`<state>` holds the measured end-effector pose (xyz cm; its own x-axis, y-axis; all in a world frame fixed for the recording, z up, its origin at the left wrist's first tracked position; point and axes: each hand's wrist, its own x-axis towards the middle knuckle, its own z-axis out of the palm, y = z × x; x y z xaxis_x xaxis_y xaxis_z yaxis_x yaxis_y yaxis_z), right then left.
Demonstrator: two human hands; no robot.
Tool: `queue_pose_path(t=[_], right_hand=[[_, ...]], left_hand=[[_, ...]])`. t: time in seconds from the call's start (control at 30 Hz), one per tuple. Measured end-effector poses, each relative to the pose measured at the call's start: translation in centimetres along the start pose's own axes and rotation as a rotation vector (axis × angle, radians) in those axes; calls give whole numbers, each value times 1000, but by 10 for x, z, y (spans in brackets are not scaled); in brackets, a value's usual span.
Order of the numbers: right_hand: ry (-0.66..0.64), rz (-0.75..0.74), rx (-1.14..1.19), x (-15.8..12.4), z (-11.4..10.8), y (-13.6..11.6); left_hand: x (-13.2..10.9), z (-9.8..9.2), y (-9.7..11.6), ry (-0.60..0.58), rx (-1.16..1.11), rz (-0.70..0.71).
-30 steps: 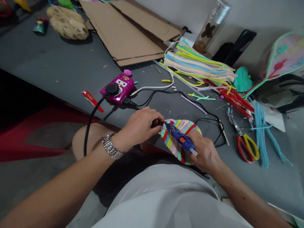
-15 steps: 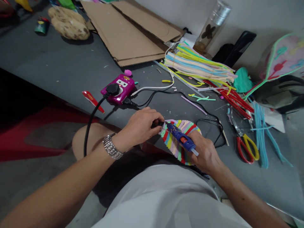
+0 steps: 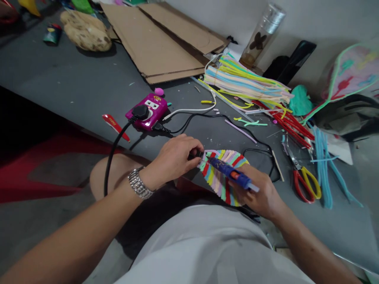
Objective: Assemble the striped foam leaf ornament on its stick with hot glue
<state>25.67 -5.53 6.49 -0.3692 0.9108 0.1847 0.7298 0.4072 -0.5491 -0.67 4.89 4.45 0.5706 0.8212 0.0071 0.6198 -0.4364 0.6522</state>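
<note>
A blue hot glue gun (image 3: 226, 169) with a clear glue stick out of its back end is held in my right hand (image 3: 260, 191). Its nozzle points left, over the narrow tip of a leaf-shaped piece of striped, many-coloured pipe cleaners (image 3: 218, 186). My left hand (image 3: 179, 156) pinches that tip at a small dark part between thumb and fingers. A pale purple strand (image 3: 211, 151) runs along the piece's upper edge near the nozzle. The glue gun and my right hand cover part of the piece's right side.
A purple power strip (image 3: 148, 111) with black cords stands left of centre, beside a red utility knife (image 3: 116, 127). Scissors (image 3: 304, 183) and blue pipe cleaners (image 3: 325, 169) lie at right. Behind are a pipe-cleaner bundle (image 3: 248, 85), cardboard (image 3: 166, 43) and a bottle (image 3: 262, 35).
The glue gun's back end has swung to the right and slightly up with my right hand, its nozzle staying near the tip. My left hand keeps its pinch almost unmoved.
</note>
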Motion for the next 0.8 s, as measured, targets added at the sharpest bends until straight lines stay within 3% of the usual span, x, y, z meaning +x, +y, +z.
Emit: queue_pose_path(t=[0.13,0.23,0.33,0.4,0.5,0.57,0.67,0.8], right_hand=[[192,385,393,-13,-20,1],[428,511,754,-15,-40,3],[734,606,864,-10,-63,21],[867,739,854,-9,-76,42],[790,1018,791,-13,-88,75],[741,1098,741,-19,-89,91],[676,1117,658,-28,-89,104],[652,1101,432,-40,-95,100]], left_hand=[[0,0,-2,-2,7,13],[-1,2,-5,6,4,54],[0,6,-12,45,-15,51],[2,8,-16,24,-19,44],[5,8,-19,15,-14,13],[5,8,-18,-9,-16,-16],[4,7,-18,-8,-12,-36],[4,8,-20,22,-3,-35]])
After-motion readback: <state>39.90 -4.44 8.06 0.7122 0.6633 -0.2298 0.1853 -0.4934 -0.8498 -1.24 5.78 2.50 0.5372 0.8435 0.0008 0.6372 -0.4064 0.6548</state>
